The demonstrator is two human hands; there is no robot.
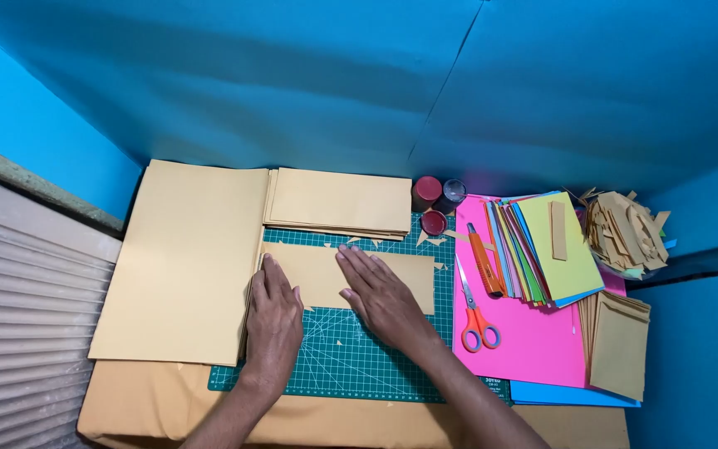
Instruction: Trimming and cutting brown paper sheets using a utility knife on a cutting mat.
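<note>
A tan paper rectangle (405, 278) lies on the green cutting mat (359, 366). My left hand (274, 320) rests flat on its left end, fingers together and pointing away from me. My right hand (380, 295) lies flat across the middle of the same sheet, fingers spread slightly. Neither hand grips anything. Small tan offcuts are scattered on the mat around the sheet.
A big stack of tan sheets (184, 258) lies left, a smaller tan stack (338, 202) behind the mat. Right: pink paper (533, 333), orange scissors (475, 320), orange cutter (484, 258), fanned coloured papers (542, 245), tan pieces (619, 341), scraps (625, 229), small jars (438, 199).
</note>
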